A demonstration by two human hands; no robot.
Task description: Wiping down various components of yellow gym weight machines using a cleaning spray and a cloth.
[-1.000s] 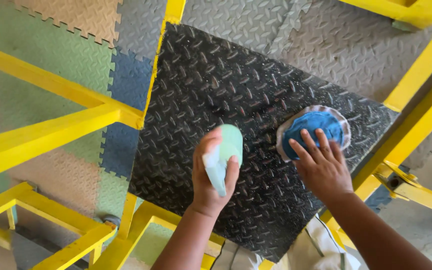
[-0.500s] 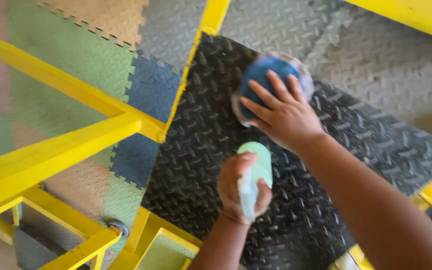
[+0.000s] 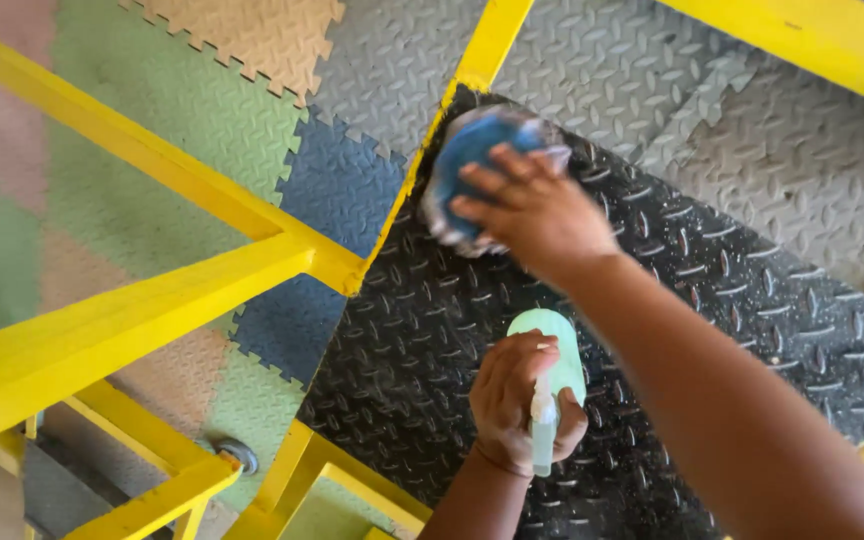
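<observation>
My right hand point(image 3: 534, 212) presses a blue and white cloth point(image 3: 472, 150) flat against the black checker-plate platform point(image 3: 652, 330), near its far left edge beside a yellow rail. My left hand point(image 3: 520, 400) is wrapped around a pale green spray bottle point(image 3: 557, 370), held just above the platform closer to me, with its white trigger pointing down. My right forearm crosses the platform from the lower right.
Yellow steel frame rails point(image 3: 152, 300) surround the platform on the left, front and upper right. Below lie interlocking foam floor tiles point(image 3: 192, 110) in green, blue, tan and grey. A small caster wheel point(image 3: 237, 455) shows at the lower left.
My right hand has slid the cloth from the platform's right side to its far left edge. The spray bottle stays in my left hand, and the view has shifted.
</observation>
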